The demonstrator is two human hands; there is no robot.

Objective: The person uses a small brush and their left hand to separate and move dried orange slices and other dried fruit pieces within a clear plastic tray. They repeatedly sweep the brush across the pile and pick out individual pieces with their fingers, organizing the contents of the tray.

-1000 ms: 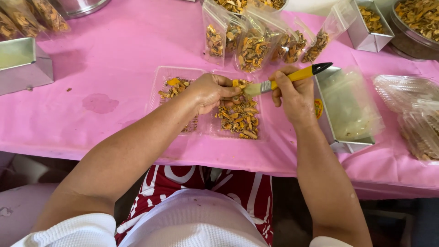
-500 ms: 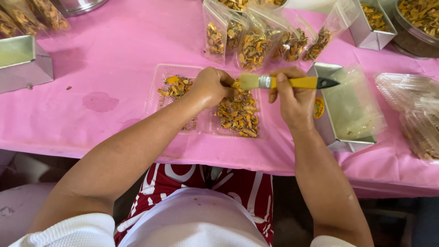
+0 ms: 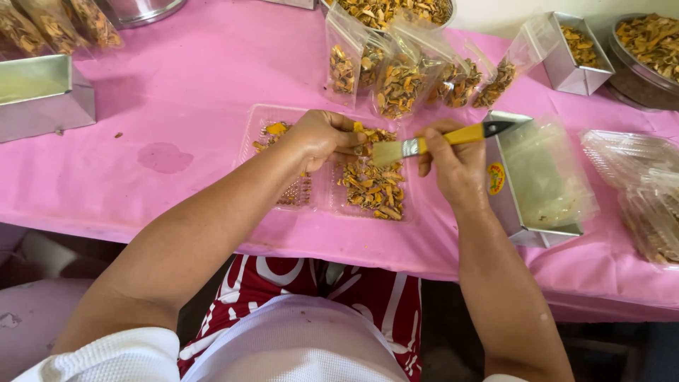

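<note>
The left hand [image 3: 322, 138] is closed around a small orange-yellow piece [image 3: 358, 128] above the clear plastic tray [image 3: 311, 191], which lies near the front edge of the pink worktop [image 3: 177, 92]. The right hand [image 3: 453, 166] grips the yellow-handled brush [image 3: 431, 143], bristles touching the piece. Filled clear bags [image 3: 403, 78] stand behind the tray; a metal box [image 3: 530, 184] sits just right of it.

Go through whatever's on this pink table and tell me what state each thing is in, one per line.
Paintbrush: held in right hand, level.
Left hand: grip closed on a small orange piece.
Clear tray: open, partly filled.
Bags: filled, upright.
Metal box: lined with an empty bag.
</note>
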